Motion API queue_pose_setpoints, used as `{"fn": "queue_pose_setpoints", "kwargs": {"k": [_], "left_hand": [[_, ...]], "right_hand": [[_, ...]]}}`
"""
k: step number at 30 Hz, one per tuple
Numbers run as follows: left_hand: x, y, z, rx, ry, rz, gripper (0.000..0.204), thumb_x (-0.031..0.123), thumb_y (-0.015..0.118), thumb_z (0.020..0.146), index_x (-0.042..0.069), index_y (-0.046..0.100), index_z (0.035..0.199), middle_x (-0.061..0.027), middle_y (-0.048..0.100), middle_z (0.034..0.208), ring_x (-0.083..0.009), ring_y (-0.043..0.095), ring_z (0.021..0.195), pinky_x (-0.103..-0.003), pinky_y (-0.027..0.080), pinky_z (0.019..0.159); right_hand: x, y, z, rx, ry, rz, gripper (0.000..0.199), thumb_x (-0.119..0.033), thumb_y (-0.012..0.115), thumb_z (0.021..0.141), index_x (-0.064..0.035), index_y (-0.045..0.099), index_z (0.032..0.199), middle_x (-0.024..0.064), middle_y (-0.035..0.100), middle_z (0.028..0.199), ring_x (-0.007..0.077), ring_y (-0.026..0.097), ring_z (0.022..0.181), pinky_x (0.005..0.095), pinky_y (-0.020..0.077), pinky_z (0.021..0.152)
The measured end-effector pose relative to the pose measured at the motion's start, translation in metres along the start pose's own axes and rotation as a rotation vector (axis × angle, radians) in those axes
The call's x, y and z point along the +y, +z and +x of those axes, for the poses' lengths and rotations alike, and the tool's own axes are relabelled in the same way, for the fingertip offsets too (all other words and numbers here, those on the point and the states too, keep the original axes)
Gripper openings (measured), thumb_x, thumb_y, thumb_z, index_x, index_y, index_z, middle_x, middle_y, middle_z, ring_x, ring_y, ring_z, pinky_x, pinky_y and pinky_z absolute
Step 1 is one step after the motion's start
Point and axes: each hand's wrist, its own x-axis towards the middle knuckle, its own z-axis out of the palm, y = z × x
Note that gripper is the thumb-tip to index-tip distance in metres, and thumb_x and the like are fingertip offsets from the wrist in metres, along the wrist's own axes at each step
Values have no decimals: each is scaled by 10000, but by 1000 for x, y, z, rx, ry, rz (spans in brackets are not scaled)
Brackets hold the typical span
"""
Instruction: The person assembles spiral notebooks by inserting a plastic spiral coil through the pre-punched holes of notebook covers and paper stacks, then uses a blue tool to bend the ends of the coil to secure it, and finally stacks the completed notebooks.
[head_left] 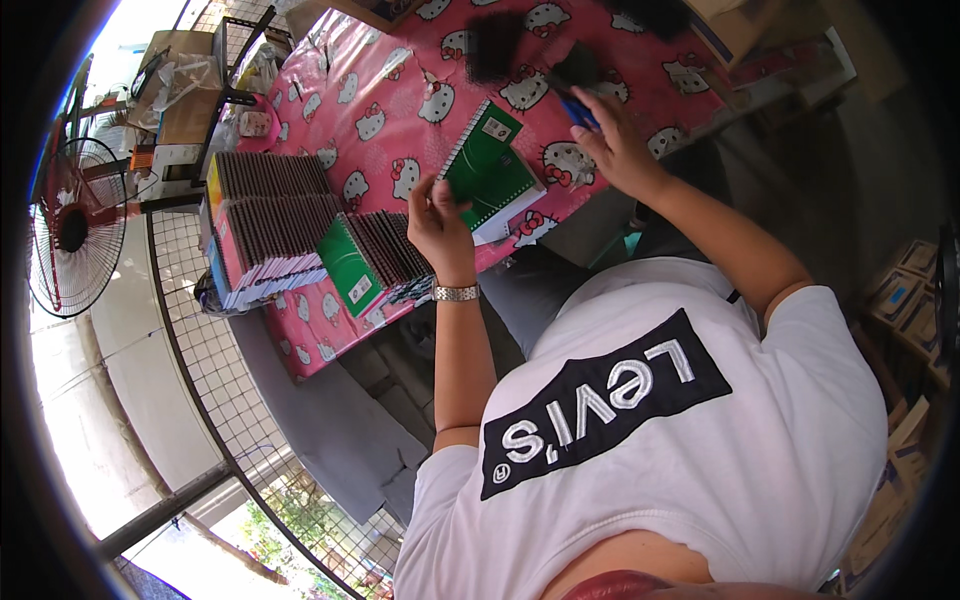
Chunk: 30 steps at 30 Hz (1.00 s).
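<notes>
My left hand [440, 225], with a metal watch on its wrist, has its fingers curled beside the near left corner of a green spiral notebook [497, 128]. Whether they pinch anything is hidden. A second green notebook [512, 182] lies partly under the first, with white pages showing at its edge. My right hand [625, 150] is closed around a small blue-handled tool [580, 112], blurred, to the right of the notebooks. Stacked spiral notebooks [275, 225] stand left of my left hand, and a green-covered notebook [352, 268] fronts the nearest row.
A pink patterned cloth [370, 120] covers the table. Dark blurred objects [495, 45] lie at its far side, near a cardboard box [735, 25]. A fan [75, 228] stands at the left, beside a wire mesh [200, 350]. More boxes [905, 290] are at the right.
</notes>
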Motion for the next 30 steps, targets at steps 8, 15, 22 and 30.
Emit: {"fn": "queue_pose_setpoints", "kwargs": {"k": [8,15,22,30], "left_hand": [[-8,1,1,20,64,7,167,80,624,948,-4,574,1085,-86,666,903,-110,646,638,-251,492,519],[-7,-6,0,-23,12,141,211,-70,556,908,-31,586,1113,-54,680,905,-103,650,808,-236,517,700],[-18,-7,-3,-15,52,-66,213,-63,561,911,-41,632,1110,-76,714,912,-91,660,828,-228,523,732],[-16,-15,-11,13,53,-99,267,-102,552,894,-50,663,1131,-106,714,980,-134,676,849,-266,571,721]], "right_hand": [[-85,20,3,-345,-312,96,639,-249,775,756,-30,547,1311,149,559,1188,318,557,1102,401,456,975],[-94,32,5,-374,-420,-67,644,-213,793,699,-61,569,1284,131,567,1190,310,559,1087,425,465,958],[-107,33,9,-371,-470,-269,620,-200,793,682,-66,595,1254,131,581,1160,306,578,1056,435,484,931],[-110,29,29,-943,659,683,426,-201,687,851,-2,617,1220,108,624,1076,163,604,945,305,507,783]]}}
